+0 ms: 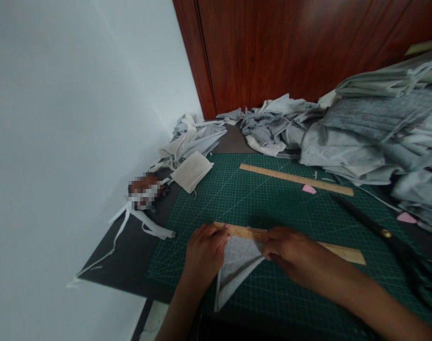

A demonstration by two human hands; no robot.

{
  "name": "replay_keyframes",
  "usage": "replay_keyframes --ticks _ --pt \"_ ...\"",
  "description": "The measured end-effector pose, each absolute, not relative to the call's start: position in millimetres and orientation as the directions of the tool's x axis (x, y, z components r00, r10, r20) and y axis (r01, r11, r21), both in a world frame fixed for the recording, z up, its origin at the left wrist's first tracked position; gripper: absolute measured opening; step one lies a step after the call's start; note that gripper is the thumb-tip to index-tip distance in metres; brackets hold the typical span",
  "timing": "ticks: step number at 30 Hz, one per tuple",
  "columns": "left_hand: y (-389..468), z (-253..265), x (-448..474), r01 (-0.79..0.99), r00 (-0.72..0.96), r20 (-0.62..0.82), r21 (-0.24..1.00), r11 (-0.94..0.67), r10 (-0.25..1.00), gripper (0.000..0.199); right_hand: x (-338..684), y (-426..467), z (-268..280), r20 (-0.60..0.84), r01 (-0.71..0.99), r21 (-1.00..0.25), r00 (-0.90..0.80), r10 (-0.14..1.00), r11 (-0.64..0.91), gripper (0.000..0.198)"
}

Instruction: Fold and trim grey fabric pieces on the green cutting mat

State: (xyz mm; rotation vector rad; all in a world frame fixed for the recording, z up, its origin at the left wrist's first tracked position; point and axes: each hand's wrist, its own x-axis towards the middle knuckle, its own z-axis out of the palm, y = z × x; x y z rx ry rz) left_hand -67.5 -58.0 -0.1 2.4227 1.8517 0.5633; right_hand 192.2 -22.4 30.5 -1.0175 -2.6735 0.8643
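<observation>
A piece of grey fabric [242, 260] lies between my hands on the green cutting mat [279, 289], one side of it folded at a slant. Along its upper edge runs a wooden ruler [246, 232], whose right end comes out past my right wrist. My left hand [207, 253] is closed at the ruler's left part, thumb and fingers pinching the fabric against it. With bent fingers, my right hand [285, 248] grips the fabric and the ruler farther right. The undersides of both hands' fingers are hidden.
A second wooden ruler [297, 179] lies farther back beside a pink chalk piece [309, 189]. Large black scissors [386, 234] rest at the right. Heaped grey cloth [357, 128] lines the back right; scraps [192, 142] and a beige folded cloth [192, 171] lie left, near the wall.
</observation>
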Motion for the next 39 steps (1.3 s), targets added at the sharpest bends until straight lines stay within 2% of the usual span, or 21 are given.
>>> replay_keyframes --ticks 5,8,10,15,21,25,27,29,32,35,39 --pt "-57.8 1.1 -67.7 0.928 0.226 0.259 0.234 -0.289 0.939 0.025 190.9 -23.9 37.8 -0.076 0.574 -0.594 -0.738 0.671 0.564 0.008" --pt "-58.0 1.9 -66.8 0.927 0.227 0.269 0.235 -0.293 0.936 0.026 187.1 -25.5 32.2 -0.051 0.596 -0.577 -0.709 0.703 0.559 0.017" --pt "-58.5 2.2 -66.1 0.927 0.226 0.275 0.235 -0.293 0.935 0.027 181.4 -28.0 24.6 0.007 0.623 -0.525 -0.678 0.735 0.580 0.019" --pt "-58.7 4.0 -64.4 0.930 0.213 0.247 0.244 -0.274 0.945 0.024 162.4 -37.5 12.0 0.105 0.750 -0.304 -0.587 0.803 0.587 0.014" --pt "-60.7 11.7 -56.0 0.951 0.164 0.187 0.229 -0.206 0.968 0.022 160.4 -38.1 15.8 0.153 0.751 -0.244 -0.595 0.789 0.613 0.013" --pt "-74.2 17.9 -35.7 0.987 0.080 0.166 0.124 -0.101 0.983 0.030 165.5 -33.4 15.6 0.142 0.722 -0.258 -0.628 0.765 0.642 0.019" --pt "-82.4 18.7 -23.7 0.997 0.049 0.203 0.047 -0.059 0.978 0.042 166.7 -32.2 16.0 0.129 0.715 -0.267 -0.638 0.759 0.647 0.022" --pt "-88.5 17.1 -14.3 0.999 0.034 0.245 0.027 -0.042 0.969 0.051 166.8 -31.8 17.3 0.103 0.717 -0.273 -0.641 0.761 0.641 0.025" --pt "-91.2 11.1 -7.6 0.996 0.047 0.305 0.052 -0.066 0.951 0.054 166.5 -31.5 19.3 0.079 0.729 -0.284 -0.630 0.773 0.623 0.026" --pt "-88.8 3.9 -6.3 0.988 0.090 0.386 0.082 -0.131 0.918 0.049 167.2 -29.8 20.3 0.091 0.721 -0.306 -0.628 0.773 0.622 0.026" --pt "-84.8 -2.9 -6.1 0.928 0.291 0.388 0.106 -0.356 0.874 0.050 168.7 -26.5 21.1 0.056 0.708 -0.362 -0.633 0.772 0.606 0.023"
